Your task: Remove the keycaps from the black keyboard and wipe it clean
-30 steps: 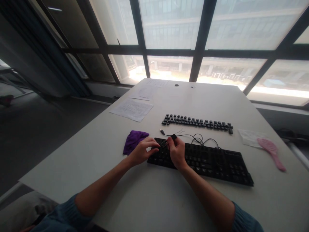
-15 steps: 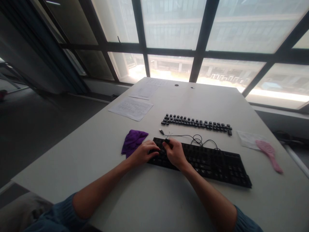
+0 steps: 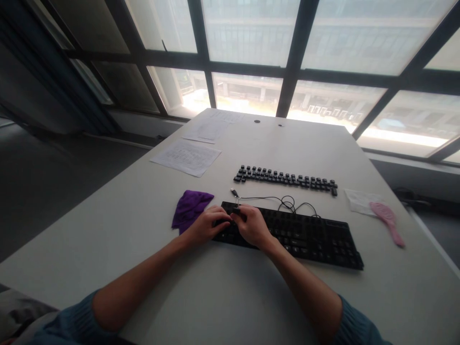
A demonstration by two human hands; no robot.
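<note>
A black keyboard (image 3: 305,237) lies at a slant on the white table (image 3: 230,292). My right hand (image 3: 251,225) is closed over its left part, pinching what looks like a keycap puller (image 3: 236,210) with a small black grip. Thin wires stick up from the grip, away from me. My left hand (image 3: 207,224) rests at the keyboard's left end, thumb and fingers apart, fingertips close to the right hand. Whether the left fingertips touch a key is too small to make out. Behind the keyboard stand rows of loose black keycaps (image 3: 285,178).
A purple cloth (image 3: 190,207) lies left of the keyboard. The keyboard's USB cable (image 3: 258,197) curls behind it. Farther back are printed paper sheets (image 3: 187,157). On the right, a pink hairbrush (image 3: 388,220) partly covers a white packet (image 3: 361,201). Windows stand beyond the table.
The whole view has shifted slightly, so everything appears farther left and a little higher. My right hand has tilted the puller slightly and sits closer to my left fingertips.
</note>
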